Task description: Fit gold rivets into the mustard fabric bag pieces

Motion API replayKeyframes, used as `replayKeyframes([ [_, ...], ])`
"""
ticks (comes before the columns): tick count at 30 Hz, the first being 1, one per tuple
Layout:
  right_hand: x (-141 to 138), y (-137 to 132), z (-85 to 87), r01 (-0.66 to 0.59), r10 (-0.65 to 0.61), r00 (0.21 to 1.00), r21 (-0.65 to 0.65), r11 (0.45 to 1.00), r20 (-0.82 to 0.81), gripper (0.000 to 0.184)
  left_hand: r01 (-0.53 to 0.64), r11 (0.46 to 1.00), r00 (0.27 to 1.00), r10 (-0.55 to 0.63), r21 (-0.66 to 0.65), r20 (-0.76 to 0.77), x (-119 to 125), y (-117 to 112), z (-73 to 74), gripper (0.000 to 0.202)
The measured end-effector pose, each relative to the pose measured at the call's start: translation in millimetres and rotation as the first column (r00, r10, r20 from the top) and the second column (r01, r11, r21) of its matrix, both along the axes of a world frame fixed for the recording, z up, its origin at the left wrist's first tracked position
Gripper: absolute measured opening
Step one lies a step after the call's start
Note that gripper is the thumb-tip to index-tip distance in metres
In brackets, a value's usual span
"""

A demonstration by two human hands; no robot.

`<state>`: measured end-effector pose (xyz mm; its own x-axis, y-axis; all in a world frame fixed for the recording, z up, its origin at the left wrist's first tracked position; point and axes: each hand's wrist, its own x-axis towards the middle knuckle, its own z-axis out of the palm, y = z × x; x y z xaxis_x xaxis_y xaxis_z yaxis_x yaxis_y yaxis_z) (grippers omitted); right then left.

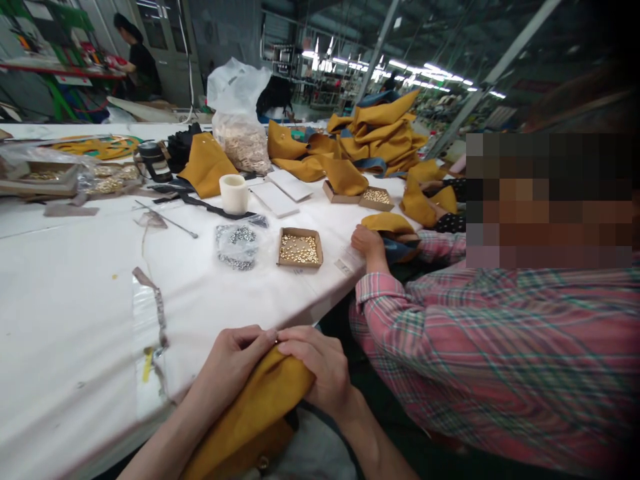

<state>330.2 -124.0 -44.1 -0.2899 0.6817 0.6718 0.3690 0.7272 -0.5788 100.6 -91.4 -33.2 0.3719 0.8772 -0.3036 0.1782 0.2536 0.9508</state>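
A mustard-yellow fabric piece [260, 400] lies across my lap at the table's front edge, with a grey-blue side and a metal eyelet [263, 462] low down on it. My left hand [239, 353] pinches its upper edge from the left. My right hand [320, 363] grips the same edge from the right, fingertips close to the left thumb. A tiny shiny bit shows between the fingertips, too small to name. Beyond my hands stand a small cardboard box [300, 231] of gold-coloured eyelets and a clear plastic bag [235, 247] of silver-coloured metal rings.
At my right a co-worker in a plaid shirt [480, 340] handles yellow fabric [387, 223]. A heap of yellow fabric [385, 133], a white roll [233, 195], a second box of gold-coloured pieces [376, 198] and a filled plastic bag [243, 143] stand farther back on the white table [65, 320].
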Motion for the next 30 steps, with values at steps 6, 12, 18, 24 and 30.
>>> replayKeyframes([
  [6, -1, -3, -1.2, -0.031, 0.031, 0.999, -0.049, 0.998, -0.018, 0.031, -0.003, 1.0, 0.999, 0.004, -0.02, 0.034, 1, -3, -2.2, 0.066],
  [12, -3, -3, 0.4, -0.038, 0.036, 0.999, -0.053, 0.998, -0.03, 0.032, -0.002, 0.999, 1.0, 0.003, -0.037, 0.026, -2, -5, -1.6, 0.068],
  [18, -5, -6, 4.7, -0.045, 0.045, 0.999, -0.043, 0.998, -0.005, 0.032, 0.007, 0.999, 0.999, -0.005, 0.035, -0.047, -5, -6, 13.1, 0.065],
  [24, -7, -3, 10.2, -0.015, 0.015, 1.0, -0.008, 1.0, 0.024, 0.026, 0.027, 0.999, 1.0, -0.027, 0.023, -0.004, -8, -7, 15.1, 0.065],
  [30, -11, -2, 15.7, -0.05, 0.05, 0.999, -0.024, 0.998, 0.004, 0.028, 0.045, 0.998, 0.999, -0.044, 0.036, -0.022, -9, -8, 26.8, 0.066],
])
